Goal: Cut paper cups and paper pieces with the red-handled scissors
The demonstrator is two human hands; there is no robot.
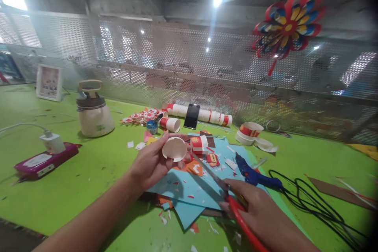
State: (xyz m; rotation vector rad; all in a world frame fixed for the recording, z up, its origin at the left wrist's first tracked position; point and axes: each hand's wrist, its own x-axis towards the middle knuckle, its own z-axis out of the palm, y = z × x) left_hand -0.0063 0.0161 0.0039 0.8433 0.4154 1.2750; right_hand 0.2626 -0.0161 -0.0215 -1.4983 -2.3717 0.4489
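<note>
My left hand (150, 161), fingers curled, holds a short cut piece of a paper cup (175, 149), its pale open inside turned toward me. In my right hand (260, 208) is a pair of scissors (218, 181) with red handles. The blades point up and left toward the cup piece; whether they touch it I cannot tell. Just behind my left fingers lies a red and white paper cup (199, 143). Beneath both hands, light blue paper sheets (189, 187) are strewn with red and white scraps.
Right of the sheets lies a blue glue gun (256, 175) with a black cord (310, 197). Farther back are a row of joined cups (212, 117), a phone (191, 116), a blue jar (152, 126) and cut cup rings (249, 132). A jug (96, 116) and purple power strip (47, 161) stand left.
</note>
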